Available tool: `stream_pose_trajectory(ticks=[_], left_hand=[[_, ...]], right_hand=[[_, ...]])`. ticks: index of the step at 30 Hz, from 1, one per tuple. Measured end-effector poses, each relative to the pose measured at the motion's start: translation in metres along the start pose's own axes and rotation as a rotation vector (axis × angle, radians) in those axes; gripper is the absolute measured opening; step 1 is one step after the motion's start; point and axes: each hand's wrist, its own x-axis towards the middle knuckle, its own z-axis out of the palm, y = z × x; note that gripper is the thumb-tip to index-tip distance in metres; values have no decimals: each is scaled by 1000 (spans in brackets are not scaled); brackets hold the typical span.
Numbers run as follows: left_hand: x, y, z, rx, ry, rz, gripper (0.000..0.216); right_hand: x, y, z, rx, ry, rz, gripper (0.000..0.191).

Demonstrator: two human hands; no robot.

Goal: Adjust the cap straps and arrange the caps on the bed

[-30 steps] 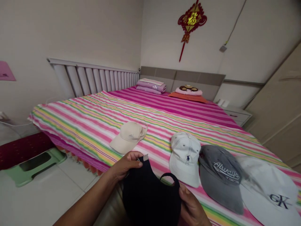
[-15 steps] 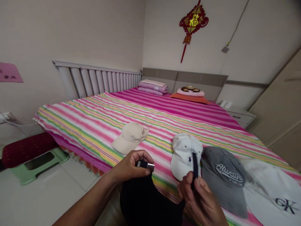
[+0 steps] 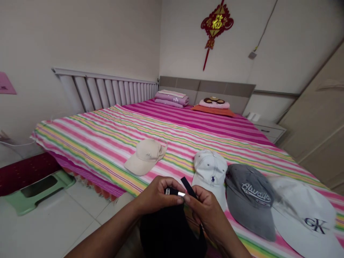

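On striped pink bed [image 3: 107,132], four peaked cloth caps [image 3: 249,200] lie in a row; black cloth cap [image 3: 169,229] held at the bed's near edge.
Left hand [image 3: 158,195] grip pinches silver metal buckle [image 3: 174,192]; right hand [image 3: 205,208] grip pinches black strap end [image 3: 188,186] against it, apparently not threaded yet.
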Motion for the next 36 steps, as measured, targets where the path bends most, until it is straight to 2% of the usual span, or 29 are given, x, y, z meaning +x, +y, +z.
stream_pose_trajectory(ticks=[6, 10, 14, 16, 21, 25, 29, 36], left_hand=[[-1, -3, 0, 49, -60, 63, 35], [-1, -8, 6, 124, 90, 77, 29], [1, -11, 13, 162, 150, 250, 25], [1, -12, 16, 70, 150, 272, 22], [4, -21, 16, -514, 94, 1, 19], [9, -33, 16, -827, -11, -73, 22], [14, -38, 18, -982, -14, -87, 24], [13, -38, 18, -1036, 25, -131, 24]], right_hand=[[1, 7, -4, 176, -36, 97, 29], [2, 8, -4, 282, -79, 121, 30], [2, 7, -3, 290, -91, 118, 26], [2, 7, -2, 279, -92, 104, 27], [0, 8, -2, 301, -69, 54, 32], [-1, 9, -2, 310, -50, 26, 27], [-1, 9, -1, 304, -59, 27, 27], [-1, 8, 1, 293, -48, 60, 28]])
